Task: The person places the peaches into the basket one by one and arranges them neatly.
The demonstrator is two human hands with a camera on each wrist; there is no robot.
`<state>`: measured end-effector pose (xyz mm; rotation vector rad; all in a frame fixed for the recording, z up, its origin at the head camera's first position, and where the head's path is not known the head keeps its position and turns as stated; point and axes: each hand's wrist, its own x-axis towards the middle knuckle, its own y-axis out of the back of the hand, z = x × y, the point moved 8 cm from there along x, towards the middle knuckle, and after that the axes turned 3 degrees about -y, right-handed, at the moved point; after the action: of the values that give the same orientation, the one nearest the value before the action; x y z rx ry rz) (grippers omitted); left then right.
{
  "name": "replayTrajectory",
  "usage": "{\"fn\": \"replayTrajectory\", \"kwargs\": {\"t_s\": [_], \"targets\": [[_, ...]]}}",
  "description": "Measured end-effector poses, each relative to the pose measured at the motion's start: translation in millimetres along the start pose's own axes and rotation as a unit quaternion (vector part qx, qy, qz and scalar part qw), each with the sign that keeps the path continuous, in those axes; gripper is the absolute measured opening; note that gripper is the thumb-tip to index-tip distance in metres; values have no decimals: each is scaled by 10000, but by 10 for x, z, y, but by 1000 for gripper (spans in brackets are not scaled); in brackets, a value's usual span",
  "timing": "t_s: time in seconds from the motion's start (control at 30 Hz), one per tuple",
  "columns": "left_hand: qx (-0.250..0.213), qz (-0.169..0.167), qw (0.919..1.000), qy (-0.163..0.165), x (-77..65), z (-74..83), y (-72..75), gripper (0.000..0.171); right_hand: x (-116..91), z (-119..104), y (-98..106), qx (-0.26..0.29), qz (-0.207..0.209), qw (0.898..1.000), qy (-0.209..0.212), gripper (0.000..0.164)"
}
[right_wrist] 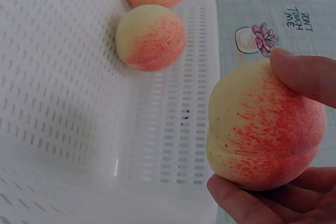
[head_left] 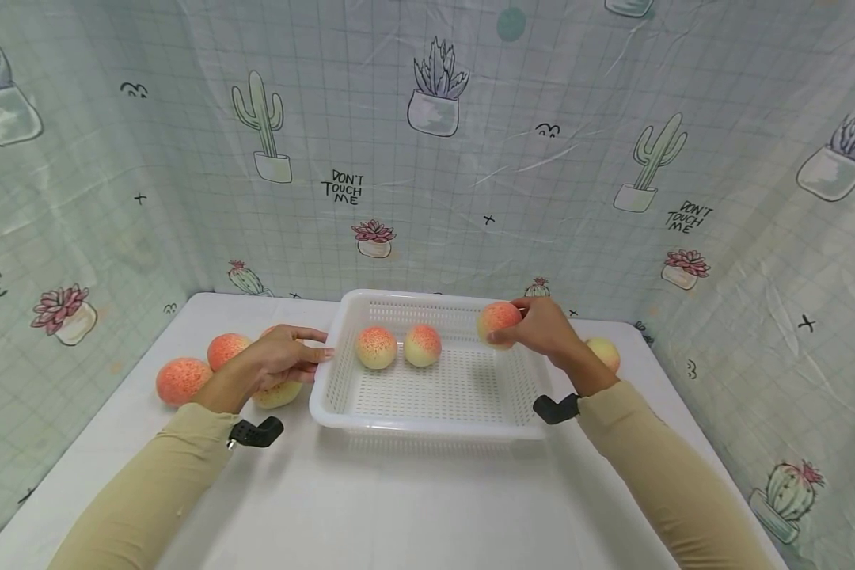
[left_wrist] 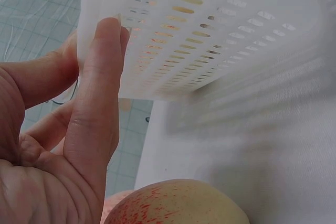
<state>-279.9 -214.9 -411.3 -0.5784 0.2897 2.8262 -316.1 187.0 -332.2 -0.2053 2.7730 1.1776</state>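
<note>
Clamping the right hand (head_left: pixel 541 323) on a peach (head_left: pixel 499 319), with the thumb on one side and curled fingers around and beneath, apparently cradling the round fruit against rolling free. Holding the peach just left of the right palm, out at the fingertips, at the far right part of a white perforated basket (head_left: pixel 427 428). Leaving any contact between fruit and basket unclear in these views.

Pinching the left rim of the basket with the left hand (head_left: pixel 281 356), bringing thumb and fingers together on the plastic edge, probably steadying the light-looking basket against sliding. Placing the left hand well apart from the held peach, on the opposite side of the basket.

Showing, farther out, two inner peaches (head_left: pixel 375 348) resting near each other in the left half of the basket, between the left hand and the held peach, probably relying on the raised walls for containment.

Spreading outward to a group of loose peaches (head_left: pixel 226 350) at left on a white table (head_left: pixel 427 507), partly hiding behind the left hand and wrist. Showing a single outer peach (head_left: pixel 602 354) at right, partly covered by the right forearm. Hanging at the far side and both edges, a pale sheet (head_left: pixel 370 95) printed with potted cacti.
</note>
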Motion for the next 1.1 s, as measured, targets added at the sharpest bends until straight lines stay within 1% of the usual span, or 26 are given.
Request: {"fn": "replayTrajectory", "kwargs": {"t_s": [0.27,0.53,0.83,1.1], "targets": [[-38,-6,10000,9,6,8,0,63,34,-19,-41,9,-72,9999,-71,68],[-52,-29,10000,16,8,16,6,62,102,-10,-97,28,-45,9996,-282,75],[-117,-117,9999,3,-5,16,-11,64,190,-36,-166,210,-69,9994,-255,72],[-110,-34,9999,45,6,29,-1,61,245,-38,-231,274,-190,9981,-525,77]]}}
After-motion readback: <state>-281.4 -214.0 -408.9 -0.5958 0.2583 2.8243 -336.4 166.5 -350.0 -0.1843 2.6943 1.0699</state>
